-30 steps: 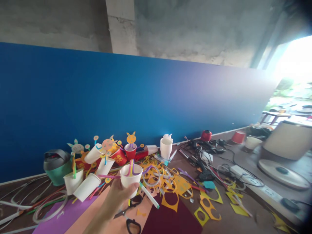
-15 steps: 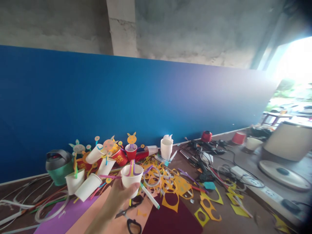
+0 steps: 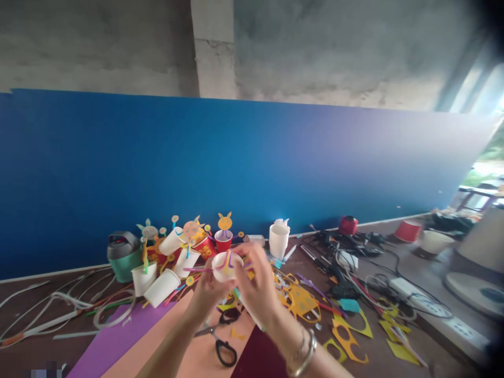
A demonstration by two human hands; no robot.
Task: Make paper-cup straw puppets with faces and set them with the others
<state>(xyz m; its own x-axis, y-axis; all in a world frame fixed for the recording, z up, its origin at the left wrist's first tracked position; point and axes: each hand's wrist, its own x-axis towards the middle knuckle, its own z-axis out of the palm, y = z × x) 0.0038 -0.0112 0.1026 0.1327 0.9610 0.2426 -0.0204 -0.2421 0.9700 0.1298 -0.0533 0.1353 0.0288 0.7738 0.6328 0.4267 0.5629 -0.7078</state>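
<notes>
A white paper cup with purple and yellow strips standing in its mouth is between my two hands, above the coloured paper sheets. My left hand is closed round its left side. My right hand is at the cup's right side, fingers curved over the rim; a white marker with a teal end runs beneath it. A pinkish-purple strip sticks out to the left of the cup. Black-handled scissors lie on the peach sheet below my hands.
Behind my hands are paper cups with animal faces and a white cup stack. A green container and cables are at the left. Yellow scraps, a power strip and a red cup are to the right.
My right hand has come into view and reached the cup, which only my left hand held before. The view has turned, so the table things appear shifted, mostly to the right.
</notes>
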